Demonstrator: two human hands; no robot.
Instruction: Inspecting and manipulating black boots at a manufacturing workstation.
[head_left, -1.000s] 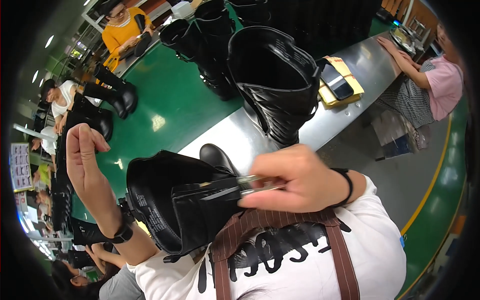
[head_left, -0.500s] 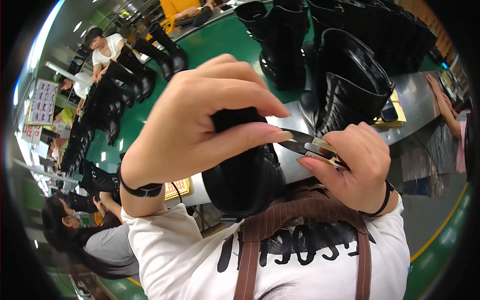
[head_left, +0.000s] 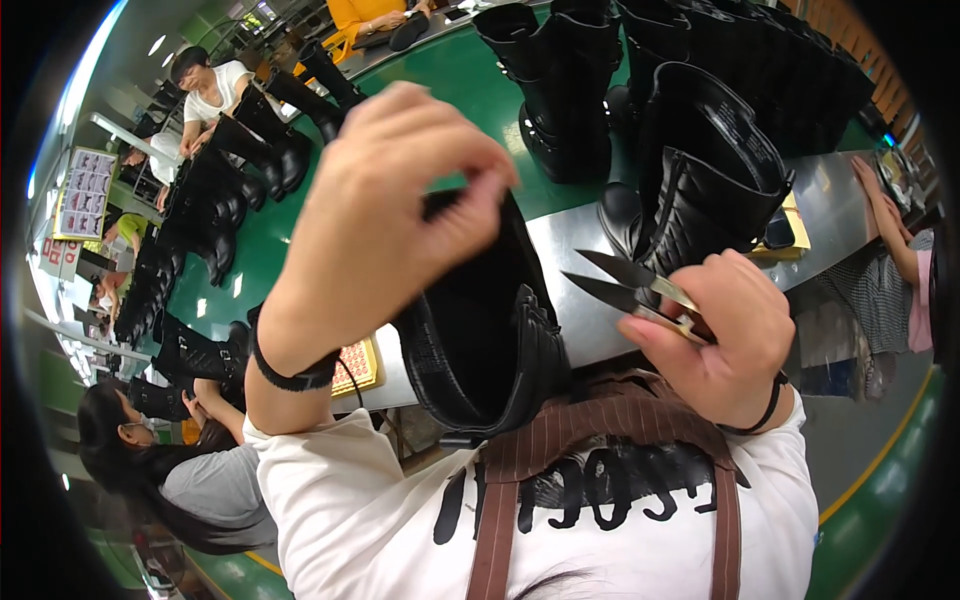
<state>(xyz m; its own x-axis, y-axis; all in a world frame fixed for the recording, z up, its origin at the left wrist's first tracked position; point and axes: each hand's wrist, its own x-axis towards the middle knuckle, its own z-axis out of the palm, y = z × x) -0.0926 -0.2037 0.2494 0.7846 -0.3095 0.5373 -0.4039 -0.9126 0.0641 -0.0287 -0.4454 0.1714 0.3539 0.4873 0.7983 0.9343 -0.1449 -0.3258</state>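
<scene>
A pair of thread snips lies in the grip of my right hand, its two dark blades spread apart and pointing left. My left hand is raised over a black boot, thumb and fingertips pinched together. Motion blurs those fingertips, and whatever they hold, if anything, does not show. The boot's open top faces me, close against my apron, with its laced side to the right. Part of its shaft is hidden behind my left hand. Beyond the snips stands a second black boot, upright with quilted panels and an open top.
Several black boots crowd the far right of the green belt; a row runs down its left. A metal ledge edges the belt. Co-workers sit at left and far left; another's arms reach in at right.
My left hand has moved up and left, away from the snips, and its fingers have closed into a pinch. The near boot's opening now shows more. The snips' blades have come free of the fingertips.
</scene>
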